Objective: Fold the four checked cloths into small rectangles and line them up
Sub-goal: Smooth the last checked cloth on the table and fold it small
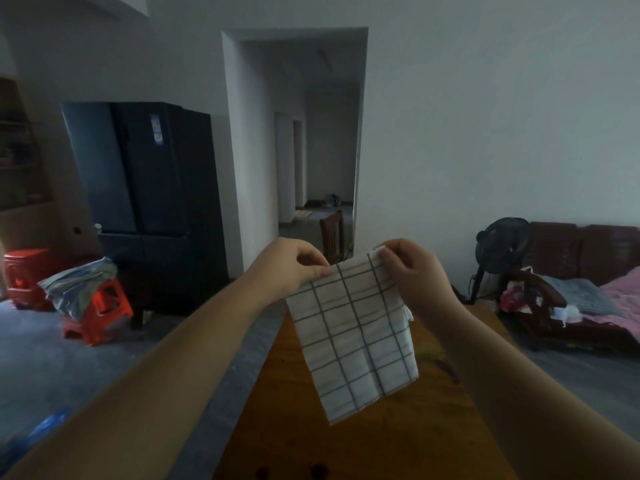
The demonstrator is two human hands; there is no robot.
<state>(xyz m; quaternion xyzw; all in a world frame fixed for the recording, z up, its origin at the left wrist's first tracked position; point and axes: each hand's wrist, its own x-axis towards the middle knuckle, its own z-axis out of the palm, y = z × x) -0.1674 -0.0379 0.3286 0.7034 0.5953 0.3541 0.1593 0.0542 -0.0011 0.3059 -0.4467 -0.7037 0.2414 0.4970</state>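
Above the far end of the wooden surface (346,445), one checked cloth (353,334) hangs in the air, white with grey grid lines, held up by its top edge. The left grip (291,268) pinches the top left corner between thumb and curled fingers. The right grip (412,271) pinches the top right corner the same way, with a bit of white hem poking above its fingertips. The cloth slants down toward the right, and its lower edge seems to hang clear of the surface, though the dim light makes that hard to judge. A second layer peeks out behind its right edge. Beyond stand a dark fridge (149,188), red plastic stools (100,306) with a grey bundle (78,284) on top, a wooden chair (332,233), a floor fan (498,244) and a sofa (588,247) with bedding.
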